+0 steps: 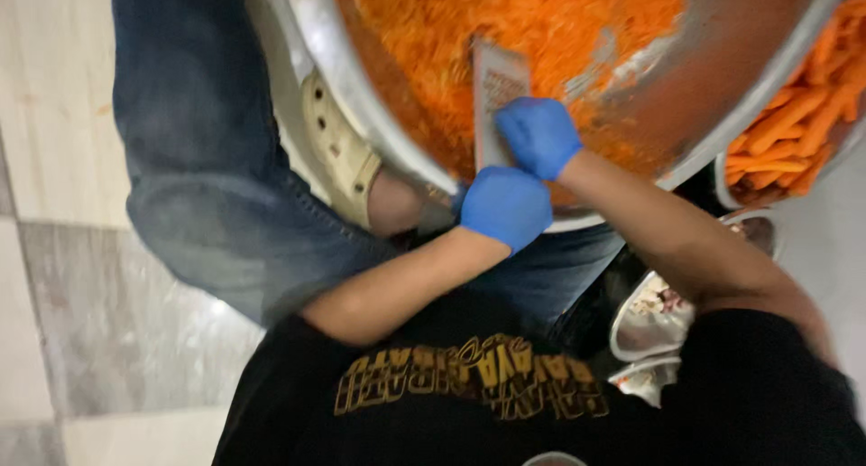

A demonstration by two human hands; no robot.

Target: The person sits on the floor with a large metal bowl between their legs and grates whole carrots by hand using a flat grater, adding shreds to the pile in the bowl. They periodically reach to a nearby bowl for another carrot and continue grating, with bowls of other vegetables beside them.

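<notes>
Left hand (505,204) clamps grater (498,105) base; right hand (538,137) grip pressed on grater face, contents hidden, over bowl (361,96) of shreds (505,24).

Your grater (499,96) stands in the big basin (361,87) on grated carrot (505,19), your right hand (538,137) on it, left hand (505,204) at its base; a tray of carrot sticks (794,123) lies right.

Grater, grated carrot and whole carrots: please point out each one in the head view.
grater (497,87): head view, on its metal grating face above the hands.
grated carrot (505,15): head view, middle of the orange heap.
whole carrots (794,123): head view, on the pile at right.
</notes>
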